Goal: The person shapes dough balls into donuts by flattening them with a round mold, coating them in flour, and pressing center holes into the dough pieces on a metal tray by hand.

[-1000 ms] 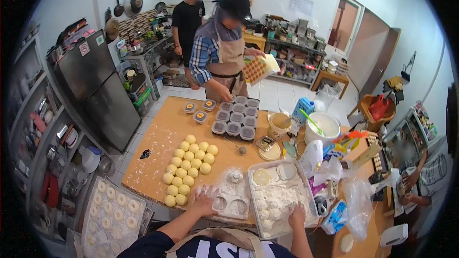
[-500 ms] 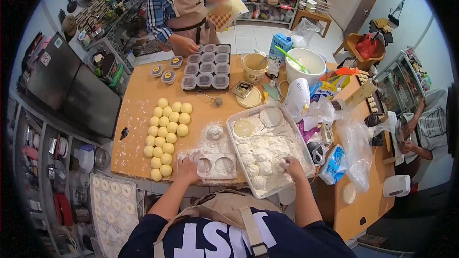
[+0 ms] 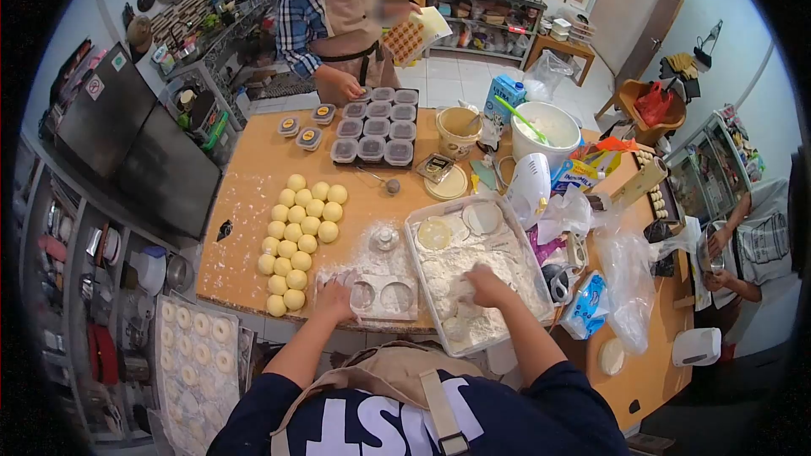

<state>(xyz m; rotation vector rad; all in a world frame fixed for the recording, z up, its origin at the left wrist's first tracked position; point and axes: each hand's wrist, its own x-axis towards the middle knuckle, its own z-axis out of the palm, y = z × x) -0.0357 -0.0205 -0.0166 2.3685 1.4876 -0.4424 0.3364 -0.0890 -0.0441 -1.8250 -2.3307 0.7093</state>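
My left hand [image 3: 338, 297] lies at the left end of a floury white mold board [image 3: 384, 314] with two round hollows, its fingers spread on it. My right hand [image 3: 487, 285] is inside a white tray [image 3: 429, 308] of flour, over the flour's middle; motion smears its fingers, so I cannot tell whether they hold anything. Flour-covered lumps [image 3: 460, 325] lie partly buried near the tray's front. Two round lids [image 3: 433, 233] rest at the tray's far end. Behind the board stands a small flour-dusted knobbed press [image 3: 385, 239].
Rows of pale yellow dough balls [image 3: 295, 258] sit on the table's left. Beyond them are lidded containers [image 3: 372, 149] on a dark tray and a co-worker [image 3: 338, 25] holding a sticker sheet. A mixer [image 3: 530, 186], white bucket [image 3: 549, 131] and wipes pack [image 3: 585, 304] crowd the right.
My right hand has moved left and away from me within the flour tray, from the lumps at its right side. My left hand stays on the board. The whole view has shifted slightly.
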